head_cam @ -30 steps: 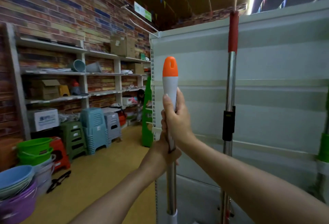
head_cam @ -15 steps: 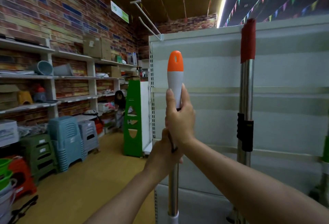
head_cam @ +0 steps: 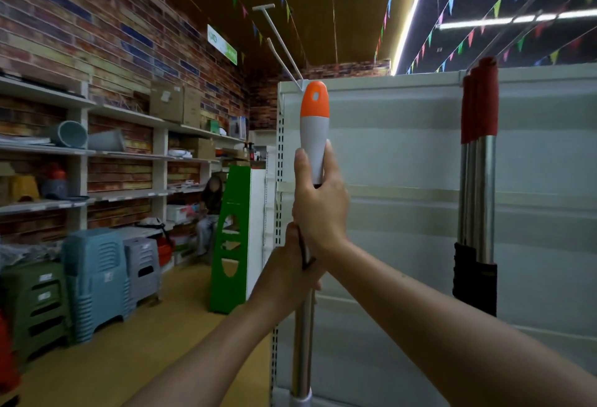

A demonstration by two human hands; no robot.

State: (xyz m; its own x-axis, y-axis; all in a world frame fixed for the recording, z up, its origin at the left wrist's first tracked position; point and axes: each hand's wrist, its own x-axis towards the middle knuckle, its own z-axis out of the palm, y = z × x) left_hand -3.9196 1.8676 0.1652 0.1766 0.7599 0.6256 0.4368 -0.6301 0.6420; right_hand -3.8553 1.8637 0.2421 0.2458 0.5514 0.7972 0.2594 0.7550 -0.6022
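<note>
A metal mop pole (head_cam: 303, 338) stands upright in front of me, topped by a grey grip with an orange cap (head_cam: 314, 106). My right hand (head_cam: 321, 209) grips the grey part of the handle. Just below it, my left hand (head_cam: 290, 264) grips the metal shaft. The pole's lower end runs out of the frame.
A white shelving panel (head_cam: 403, 180) stands right behind the pole. Red-topped metal poles (head_cam: 478, 186) lean against it on the right. Stacked plastic stools (head_cam: 93, 280) line the left wall under the shelves. A green stand (head_cam: 231, 238) and a seated person (head_cam: 210, 209) are further back.
The view has tilted up and swung right, so the stools and basins slid left and the ceiling shows more. Both hands keep the same hold on the pole.
</note>
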